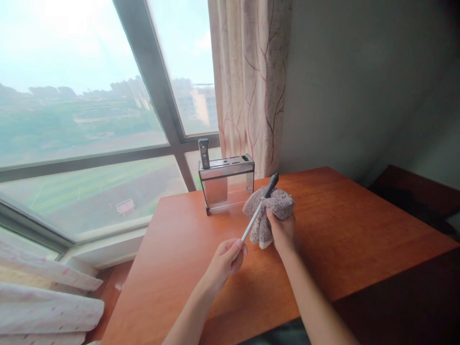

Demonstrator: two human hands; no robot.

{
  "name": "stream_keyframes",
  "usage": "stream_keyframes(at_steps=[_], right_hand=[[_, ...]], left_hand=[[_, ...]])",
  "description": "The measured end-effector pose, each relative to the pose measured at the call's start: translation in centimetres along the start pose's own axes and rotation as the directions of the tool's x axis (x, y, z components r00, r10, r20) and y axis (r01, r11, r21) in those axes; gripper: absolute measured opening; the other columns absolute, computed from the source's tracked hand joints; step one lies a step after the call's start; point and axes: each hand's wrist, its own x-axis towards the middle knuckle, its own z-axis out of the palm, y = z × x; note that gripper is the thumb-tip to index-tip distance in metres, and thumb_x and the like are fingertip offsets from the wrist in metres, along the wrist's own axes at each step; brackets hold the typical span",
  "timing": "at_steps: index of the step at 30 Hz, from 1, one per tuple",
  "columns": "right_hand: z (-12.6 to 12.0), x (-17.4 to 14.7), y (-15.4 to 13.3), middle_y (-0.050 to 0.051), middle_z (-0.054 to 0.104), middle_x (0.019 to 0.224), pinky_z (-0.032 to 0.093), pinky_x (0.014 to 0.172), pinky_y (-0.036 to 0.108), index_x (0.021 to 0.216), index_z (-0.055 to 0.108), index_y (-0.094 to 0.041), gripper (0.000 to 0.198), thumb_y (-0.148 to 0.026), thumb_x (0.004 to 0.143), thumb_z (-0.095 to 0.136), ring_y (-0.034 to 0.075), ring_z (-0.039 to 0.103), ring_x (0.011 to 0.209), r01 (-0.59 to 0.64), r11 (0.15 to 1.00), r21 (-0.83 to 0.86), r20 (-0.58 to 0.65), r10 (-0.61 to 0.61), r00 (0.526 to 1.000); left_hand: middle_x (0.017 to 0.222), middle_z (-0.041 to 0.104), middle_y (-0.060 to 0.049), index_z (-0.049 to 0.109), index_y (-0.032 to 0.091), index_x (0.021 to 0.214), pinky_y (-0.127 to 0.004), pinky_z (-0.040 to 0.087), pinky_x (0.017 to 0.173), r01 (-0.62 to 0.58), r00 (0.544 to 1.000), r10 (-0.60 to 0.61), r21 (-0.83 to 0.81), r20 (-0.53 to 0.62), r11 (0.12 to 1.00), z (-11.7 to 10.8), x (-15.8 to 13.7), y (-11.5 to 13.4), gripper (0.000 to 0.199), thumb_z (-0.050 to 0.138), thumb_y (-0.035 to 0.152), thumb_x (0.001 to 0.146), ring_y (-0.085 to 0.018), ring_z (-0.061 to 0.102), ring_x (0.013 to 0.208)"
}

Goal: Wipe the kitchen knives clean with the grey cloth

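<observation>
A honing steel [253, 220] with a black handle is held at a slant above the table. Its thin grey rod runs down into my left hand [227, 258], whose fingers are closed around the lower end. My right hand [283, 230] grips a fluffy grey-brown towel [282, 203], thumb on top, close against the rod just below the handle. Whether the right fingers also press on the steel is hidden by the cloth. Behind the hands stands a knife block [226, 167] with see-through sides and a slotted top; one dark-handled knife [203, 153] sits upright at its left end.
The reddish-brown wooden table [345, 230] spreads under both hands. A large window [89, 134] lies to the left, and a patterned curtain [251, 86] hangs behind the table. White fabric [43, 306] shows at the lower left. Dark furniture [417, 191] stands at the right.
</observation>
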Motion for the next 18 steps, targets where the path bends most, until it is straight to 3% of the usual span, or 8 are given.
stream_keyframes(at_steps=[5,9,12,18], right_hand=[[0.2,-0.03,-0.31,0.007,0.071,0.1,0.053,0.076,0.035,0.102,0.063,-0.017,0.04,-0.043,0.072,0.069,0.024,0.066,0.092,-0.273,0.926,0.261,0.097,0.256,0.962],[0.09,-0.27,-0.56,0.005,0.071,0.102,0.053,0.078,0.035,0.103,0.062,-0.02,0.04,-0.048,0.074,0.067,0.023,0.066,0.094,-0.341,0.875,0.345,0.215,0.28,0.936],[0.23,-0.59,-0.6,0.005,0.071,0.098,0.053,0.077,0.034,0.1,0.063,-0.02,0.04,-0.045,0.07,0.072,0.023,0.067,0.09,-0.308,0.902,0.302,0.244,0.239,0.94],[0.02,-0.5,-0.45,0.007,0.072,0.097,0.052,0.079,0.037,0.096,0.066,-0.018,0.033,-0.037,0.07,0.074,0.024,0.066,0.09,-0.076,0.997,0.031,0.057,0.074,0.996]], left_hand=[[0.037,0.026,0.01,0.053,0.015,0.068,-0.023,0.01,0.041,-0.076,0.993,0.074,-0.013,-0.093,0.997,-0.33,0.08,0.07,0.046,0.056,0.059,0.08,-0.004,0.016,0.036],[0.038,0.026,0.01,0.052,0.015,0.067,-0.023,0.01,0.042,-0.09,0.989,0.092,0.018,-0.12,0.996,-0.42,0.12,-0.01,0.045,0.055,0.058,0.081,-0.004,0.016,0.036],[0.039,0.029,0.009,0.054,0.015,0.068,-0.023,0.01,0.042,-0.055,0.993,0.066,0.119,-0.096,0.991,-0.03,0.09,-0.08,0.045,0.057,0.058,0.079,-0.004,0.02,0.037],[0.04,0.032,0.008,0.055,0.014,0.067,-0.023,0.01,0.043,-0.032,0.997,0.044,0.19,-0.06,0.981,0.08,0.05,-0.07,0.042,0.057,0.055,0.08,-0.005,0.023,0.038]])
